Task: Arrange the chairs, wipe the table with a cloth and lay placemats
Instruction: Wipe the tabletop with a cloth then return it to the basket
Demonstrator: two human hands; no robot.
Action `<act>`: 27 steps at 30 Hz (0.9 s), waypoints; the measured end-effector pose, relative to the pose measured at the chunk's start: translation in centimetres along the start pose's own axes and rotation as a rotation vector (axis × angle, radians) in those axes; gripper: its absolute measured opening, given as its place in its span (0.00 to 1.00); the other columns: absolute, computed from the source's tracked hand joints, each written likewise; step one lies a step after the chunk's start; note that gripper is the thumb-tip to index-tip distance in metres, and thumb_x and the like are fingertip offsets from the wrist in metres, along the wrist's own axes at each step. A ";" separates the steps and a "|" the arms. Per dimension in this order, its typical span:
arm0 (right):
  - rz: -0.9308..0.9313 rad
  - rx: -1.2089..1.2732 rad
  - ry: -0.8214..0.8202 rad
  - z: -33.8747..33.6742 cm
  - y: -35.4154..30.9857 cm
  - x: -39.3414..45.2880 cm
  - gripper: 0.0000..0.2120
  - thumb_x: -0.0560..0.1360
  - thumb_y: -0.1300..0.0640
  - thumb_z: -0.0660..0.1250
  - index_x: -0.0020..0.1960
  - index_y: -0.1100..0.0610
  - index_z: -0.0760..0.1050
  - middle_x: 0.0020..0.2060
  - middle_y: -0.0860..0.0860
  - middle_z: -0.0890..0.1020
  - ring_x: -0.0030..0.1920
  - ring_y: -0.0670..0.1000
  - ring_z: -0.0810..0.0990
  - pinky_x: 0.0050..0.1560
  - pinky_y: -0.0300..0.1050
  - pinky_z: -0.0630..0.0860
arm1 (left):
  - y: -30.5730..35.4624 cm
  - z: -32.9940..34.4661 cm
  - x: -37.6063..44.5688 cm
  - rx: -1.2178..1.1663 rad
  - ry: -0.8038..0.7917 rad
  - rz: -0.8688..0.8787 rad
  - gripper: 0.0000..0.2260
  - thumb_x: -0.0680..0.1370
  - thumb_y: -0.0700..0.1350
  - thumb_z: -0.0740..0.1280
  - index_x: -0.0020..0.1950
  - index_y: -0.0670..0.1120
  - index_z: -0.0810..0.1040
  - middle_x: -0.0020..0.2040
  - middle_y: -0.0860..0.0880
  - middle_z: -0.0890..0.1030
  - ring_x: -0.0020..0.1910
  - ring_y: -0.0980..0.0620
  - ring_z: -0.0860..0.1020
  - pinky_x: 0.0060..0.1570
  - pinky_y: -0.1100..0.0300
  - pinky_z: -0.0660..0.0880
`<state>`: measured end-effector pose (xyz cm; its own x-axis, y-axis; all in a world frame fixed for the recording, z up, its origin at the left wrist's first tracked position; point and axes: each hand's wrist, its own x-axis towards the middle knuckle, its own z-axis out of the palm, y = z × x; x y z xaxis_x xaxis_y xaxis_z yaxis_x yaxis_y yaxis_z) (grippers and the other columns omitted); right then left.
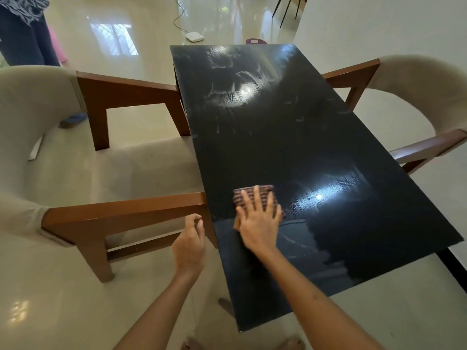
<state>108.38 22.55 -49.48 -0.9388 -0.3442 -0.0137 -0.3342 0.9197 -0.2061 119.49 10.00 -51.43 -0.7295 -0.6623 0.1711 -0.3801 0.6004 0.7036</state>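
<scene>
A glossy black table (290,152) runs from my feet toward the far end of the room. My right hand (257,223) lies flat with spread fingers on a folded brown striped cloth (265,192), pressing it onto the near left part of the tabletop. My left hand (189,246) hovers off the table's left edge with fingers loosely curled, holding nothing, just in front of a wooden armrest. A beige armchair (63,160) with brown wooden arms stands at the left side. A second beige armchair (424,102) stands at the right side. Smear marks show on the far tabletop.
A person (22,31) in dark trousers stands at the far left behind the left chair. A white device (194,36) with a cable lies on the shiny tiled floor beyond the table. Something purple (255,41) peeks over the table's far edge. Dark chair legs (288,8) stand far back.
</scene>
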 end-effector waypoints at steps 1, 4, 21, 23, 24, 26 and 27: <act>-0.075 0.003 -0.011 0.5 -1.4 -1.2 0.23 0.80 0.40 0.51 0.74 0.41 0.61 0.76 0.47 0.60 0.76 0.59 0.56 0.72 0.64 0.53 | -0.1 -0.1 0.1 0.012 0.002 -0.005 0.05 0.81 0.43 0.60 0.55 0.44 0.71 0.30 0.52 0.75 0.24 0.56 0.72 0.21 0.61 0.70; -0.237 0.000 -0.036 1.4 -4.4 -4.3 0.22 0.80 0.41 0.52 0.74 0.41 0.61 0.76 0.48 0.62 0.75 0.59 0.57 0.72 0.65 0.56 | 0.0 -0.1 0.6 0.031 -0.004 -0.021 0.05 0.81 0.42 0.59 0.55 0.44 0.71 0.32 0.51 0.77 0.25 0.54 0.74 0.22 0.59 0.71; 0.279 -0.038 -0.036 -2.4 11.4 -2.5 0.23 0.81 0.39 0.47 0.76 0.38 0.55 0.78 0.46 0.53 0.77 0.57 0.47 0.75 0.61 0.46 | 3.6 0.8 1.5 0.051 -0.099 0.058 0.06 0.81 0.43 0.59 0.56 0.44 0.72 0.32 0.51 0.75 0.25 0.59 0.72 0.25 0.69 0.65; 0.338 -0.025 -0.028 -2.5 11.5 -2.5 0.23 0.81 0.40 0.48 0.76 0.40 0.56 0.78 0.47 0.53 0.77 0.58 0.47 0.75 0.62 0.45 | 3.8 0.6 1.7 0.060 -0.098 0.072 0.06 0.81 0.43 0.59 0.56 0.43 0.72 0.31 0.51 0.75 0.25 0.58 0.72 0.25 0.69 0.65; 0.359 -0.020 -0.025 -2.4 11.1 -2.4 0.24 0.81 0.40 0.48 0.76 0.41 0.57 0.78 0.47 0.53 0.77 0.58 0.47 0.74 0.62 0.45 | 3.9 0.5 1.8 0.069 -0.097 0.076 0.07 0.81 0.43 0.59 0.56 0.43 0.73 0.31 0.50 0.75 0.25 0.56 0.73 0.25 0.68 0.66; 0.367 -0.013 -0.027 -2.2 9.9 -2.5 0.24 0.81 0.40 0.49 0.76 0.41 0.58 0.78 0.47 0.53 0.77 0.59 0.47 0.74 0.63 0.46 | 4.1 0.2 1.8 0.080 -0.097 0.080 0.07 0.81 0.43 0.59 0.56 0.43 0.73 0.31 0.50 0.75 0.25 0.55 0.73 0.24 0.67 0.67; 0.338 -0.014 -0.026 -2.1 9.1 -2.8 0.24 0.80 0.39 0.50 0.75 0.41 0.58 0.78 0.47 0.54 0.77 0.59 0.47 0.74 0.63 0.46 | 4.1 0.0 1.8 0.081 -0.098 0.081 0.07 0.81 0.43 0.59 0.57 0.43 0.73 0.31 0.50 0.75 0.25 0.54 0.74 0.25 0.67 0.66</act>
<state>107.78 32.30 -49.30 -0.9942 -0.0243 -0.1043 -0.0060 0.9851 -0.1718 116.63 11.30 -48.30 -0.8099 -0.5660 0.1543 -0.3596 0.6868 0.6316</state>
